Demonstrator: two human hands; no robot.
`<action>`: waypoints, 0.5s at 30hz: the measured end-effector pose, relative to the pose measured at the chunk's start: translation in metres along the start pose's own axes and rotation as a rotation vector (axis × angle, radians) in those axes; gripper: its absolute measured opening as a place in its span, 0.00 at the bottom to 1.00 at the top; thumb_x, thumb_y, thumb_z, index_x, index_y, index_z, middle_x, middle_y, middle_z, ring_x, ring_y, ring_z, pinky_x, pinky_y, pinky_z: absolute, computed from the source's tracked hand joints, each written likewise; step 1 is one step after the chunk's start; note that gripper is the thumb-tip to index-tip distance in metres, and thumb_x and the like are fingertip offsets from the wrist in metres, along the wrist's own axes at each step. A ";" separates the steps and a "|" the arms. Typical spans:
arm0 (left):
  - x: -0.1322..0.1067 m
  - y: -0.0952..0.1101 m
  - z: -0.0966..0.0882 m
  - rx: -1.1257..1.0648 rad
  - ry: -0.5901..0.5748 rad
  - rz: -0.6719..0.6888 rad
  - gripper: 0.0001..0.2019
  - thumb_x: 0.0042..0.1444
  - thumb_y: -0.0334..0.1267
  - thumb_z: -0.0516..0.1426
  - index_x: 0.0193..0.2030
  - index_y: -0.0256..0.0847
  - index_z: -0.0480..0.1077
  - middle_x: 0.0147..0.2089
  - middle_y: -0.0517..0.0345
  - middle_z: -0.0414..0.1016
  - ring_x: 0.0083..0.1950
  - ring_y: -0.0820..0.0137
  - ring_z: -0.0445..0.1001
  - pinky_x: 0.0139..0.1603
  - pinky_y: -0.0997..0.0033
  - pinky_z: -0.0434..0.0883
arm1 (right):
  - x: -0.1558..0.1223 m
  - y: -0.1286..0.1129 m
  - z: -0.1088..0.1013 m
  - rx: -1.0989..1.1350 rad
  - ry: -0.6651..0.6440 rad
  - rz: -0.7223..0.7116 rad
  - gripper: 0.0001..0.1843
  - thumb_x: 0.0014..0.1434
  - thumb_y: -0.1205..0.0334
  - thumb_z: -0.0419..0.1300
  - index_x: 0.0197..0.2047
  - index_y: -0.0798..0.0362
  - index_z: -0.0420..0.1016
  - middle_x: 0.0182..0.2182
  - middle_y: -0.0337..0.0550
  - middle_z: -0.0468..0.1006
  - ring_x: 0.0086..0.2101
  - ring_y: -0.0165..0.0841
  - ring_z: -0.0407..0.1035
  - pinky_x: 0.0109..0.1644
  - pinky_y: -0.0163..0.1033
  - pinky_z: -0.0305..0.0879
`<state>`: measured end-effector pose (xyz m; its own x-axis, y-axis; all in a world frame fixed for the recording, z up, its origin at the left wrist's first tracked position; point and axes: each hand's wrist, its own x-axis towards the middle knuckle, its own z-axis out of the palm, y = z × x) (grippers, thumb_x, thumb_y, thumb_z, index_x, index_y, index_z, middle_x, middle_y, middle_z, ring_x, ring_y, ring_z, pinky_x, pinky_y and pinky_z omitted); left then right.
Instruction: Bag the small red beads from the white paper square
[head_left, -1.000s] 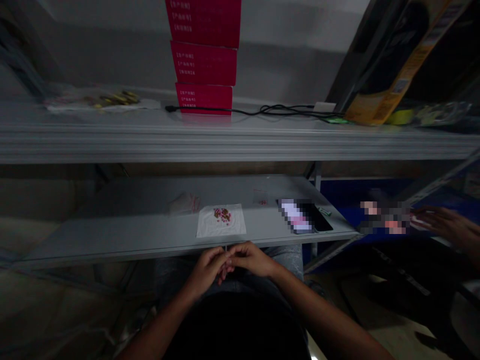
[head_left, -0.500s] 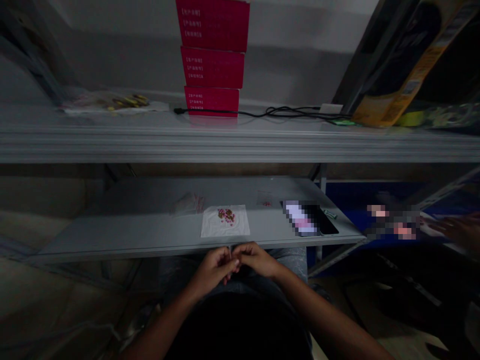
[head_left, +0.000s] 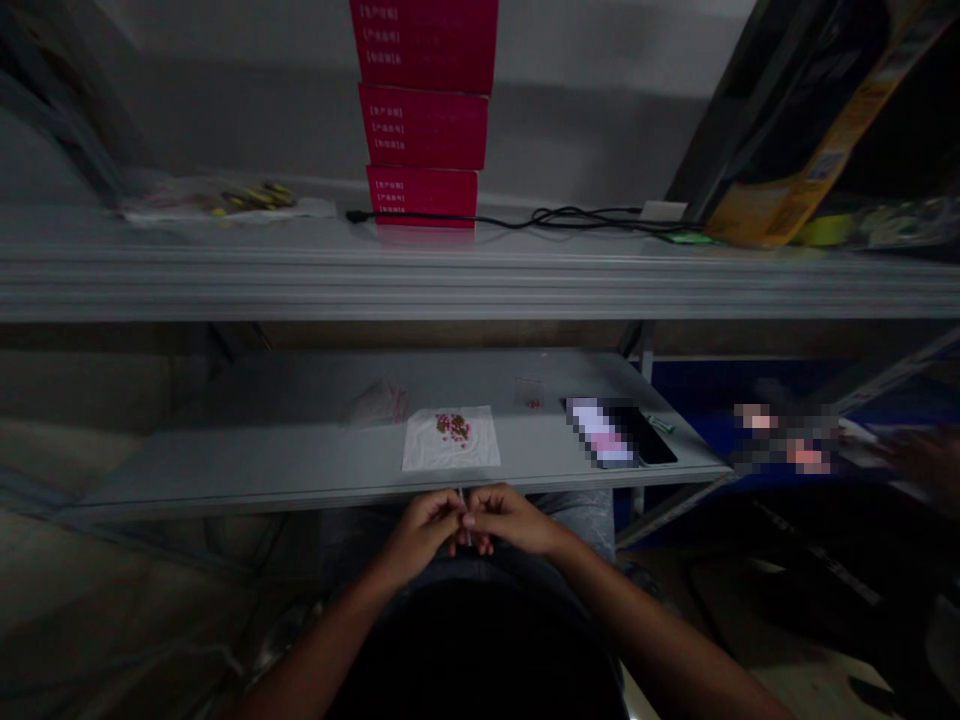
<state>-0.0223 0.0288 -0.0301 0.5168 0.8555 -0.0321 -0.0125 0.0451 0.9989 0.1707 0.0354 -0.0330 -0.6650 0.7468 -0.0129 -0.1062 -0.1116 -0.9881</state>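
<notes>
Both hands meet over my lap, just below the front edge of the grey shelf board (head_left: 300, 470). My left hand (head_left: 425, 527) is closed, with thumb and fingers pinching a thin, pale, see-through piece that looks like a small plastic bag (head_left: 464, 498). My right hand (head_left: 516, 521) pinches the same piece from the other side, its fingertips touching those of the left. Most of the bag is hidden by the fingers. Beyond the hands lies a white paper sheet (head_left: 420, 452) with a pile of small pink and brownish-gold pieces (head_left: 453, 428) on it.
Flat clear bags (head_left: 379, 402) lie left of the sheet; a small bag with pink bits (head_left: 530, 395) is right of it. Further right are a phone (head_left: 652, 440) and a blurred-out screen. Red boxes (head_left: 427, 130) and a black cable (head_left: 562, 217) occupy the upper shelf. A person's hand (head_left: 930, 455) shows far right.
My fingertips have shifted slightly, and more of the thin pale bag shows between them. The view has tipped a little; things on the shelves stay put.
</notes>
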 end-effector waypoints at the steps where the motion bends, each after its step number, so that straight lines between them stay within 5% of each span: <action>1: 0.000 0.000 0.000 -0.005 -0.014 -0.005 0.14 0.61 0.47 0.58 0.31 0.39 0.69 0.27 0.58 0.74 0.26 0.72 0.71 0.27 0.73 0.66 | 0.000 0.000 0.002 -0.011 -0.008 0.011 0.16 0.61 0.51 0.67 0.35 0.56 0.76 0.26 0.39 0.77 0.24 0.24 0.67 0.29 0.31 0.65; 6: -0.001 0.003 0.002 0.016 -0.059 -0.009 0.15 0.63 0.48 0.58 0.31 0.39 0.68 0.28 0.57 0.76 0.28 0.71 0.72 0.29 0.73 0.65 | -0.001 0.003 0.006 -0.017 0.013 0.027 0.13 0.57 0.54 0.70 0.36 0.56 0.76 0.28 0.39 0.79 0.25 0.25 0.69 0.29 0.31 0.66; 15: -0.002 0.002 0.004 0.044 -0.047 0.018 0.15 0.67 0.49 0.52 0.36 0.40 0.69 0.31 0.56 0.74 0.29 0.70 0.72 0.28 0.72 0.67 | 0.000 -0.005 0.000 -0.058 -0.001 0.020 0.15 0.65 0.53 0.61 0.32 0.56 0.76 0.24 0.39 0.77 0.23 0.25 0.68 0.26 0.30 0.64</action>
<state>-0.0203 0.0255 -0.0275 0.5563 0.8309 -0.0135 0.0150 0.0063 0.9999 0.1714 0.0356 -0.0283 -0.6670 0.7444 -0.0323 -0.0502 -0.0882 -0.9948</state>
